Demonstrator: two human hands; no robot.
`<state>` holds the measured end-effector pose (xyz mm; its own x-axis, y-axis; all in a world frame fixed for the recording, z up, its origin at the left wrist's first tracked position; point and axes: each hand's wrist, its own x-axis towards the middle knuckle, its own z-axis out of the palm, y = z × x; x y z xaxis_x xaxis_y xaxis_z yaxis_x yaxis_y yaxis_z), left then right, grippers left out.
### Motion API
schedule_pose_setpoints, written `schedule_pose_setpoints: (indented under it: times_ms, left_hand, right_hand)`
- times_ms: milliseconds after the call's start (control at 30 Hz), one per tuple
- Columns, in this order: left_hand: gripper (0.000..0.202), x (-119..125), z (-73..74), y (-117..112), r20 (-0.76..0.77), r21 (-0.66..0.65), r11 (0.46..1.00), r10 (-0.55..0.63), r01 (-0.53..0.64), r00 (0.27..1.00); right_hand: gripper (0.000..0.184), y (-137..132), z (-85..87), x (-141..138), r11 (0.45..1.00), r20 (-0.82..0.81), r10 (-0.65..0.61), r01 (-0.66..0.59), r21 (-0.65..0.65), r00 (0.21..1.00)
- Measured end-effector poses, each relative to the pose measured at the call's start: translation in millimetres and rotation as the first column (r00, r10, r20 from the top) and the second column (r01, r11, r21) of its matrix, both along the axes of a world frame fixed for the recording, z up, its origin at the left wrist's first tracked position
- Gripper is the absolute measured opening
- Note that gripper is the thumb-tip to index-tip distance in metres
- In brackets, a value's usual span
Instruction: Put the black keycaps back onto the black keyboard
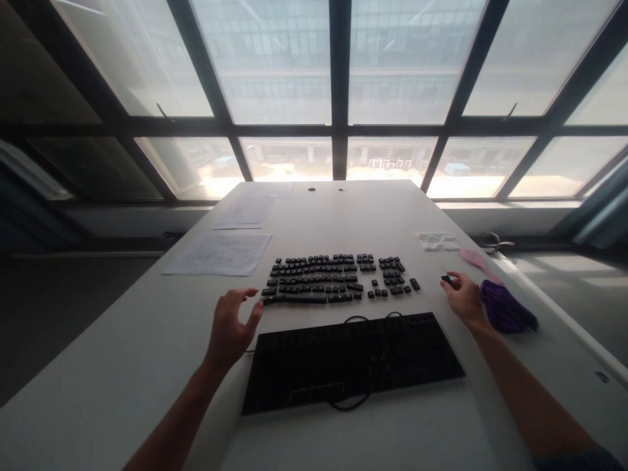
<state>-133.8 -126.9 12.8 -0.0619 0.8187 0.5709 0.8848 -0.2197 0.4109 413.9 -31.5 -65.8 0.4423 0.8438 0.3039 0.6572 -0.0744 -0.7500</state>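
Note:
My left hand (229, 327) hovers at the left end of the laid-out keycaps, thumb and fingers apart, with nothing visible between them. Loose black keycaps (316, 280) lie in rows on the white table, arranged like a keyboard layout. Nearer to me rests a black keyboard body (350, 356), slightly angled, its cable (349, 407) looping out at the front and back edges. To the right of the keycaps, my right hand (465, 297) pinches a small black keycap puller (446, 279) with thin wire loops pointing away from me.
Beside my right hand lie a purple knitted bundle (507, 307), a pink item (478, 263) and a crumpled white tissue or bag (438, 241). Papers (218, 255) are at the table's left side. Large windows (338, 157) stand beyond the white table (343, 222).

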Motion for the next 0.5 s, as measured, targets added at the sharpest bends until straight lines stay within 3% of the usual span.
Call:
schedule_pose_setpoints:
  times_ms: [167, 267, 400, 500]
  left_hand:
    - [0.033, -11, -7.5, 2, -0.010, -0.024, 1.000, -0.013, 0.013, 1.000]
    - [0.040, -17, -13.4, 7, 0.004, -0.072, 0.997, -0.033, 0.033, 0.999]
    - [0.050, -26, -19.9, 12, 0.008, -0.099, 0.994, -0.053, 0.053, 0.999]
    - [0.056, -33, -26.3, 8, -0.069, -0.172, 0.982, -0.096, 0.083, 0.993]
  right_hand:
    - [0.043, 4, -14.1, 19, 0.998, 0.261, -0.028, 0.044, -0.054, 0.965]
    - [0.038, 2, -13.2, 20, 0.996, 0.447, -0.014, 0.052, -0.072, 0.894]
    - [0.046, -6, -3.5, 7, 0.996, 0.634, -0.062, 0.009, 0.086, 0.771]
    - [0.043, -16, -2.4, -6, 0.979, 0.628, 0.003, -0.131, 0.157, 0.779]
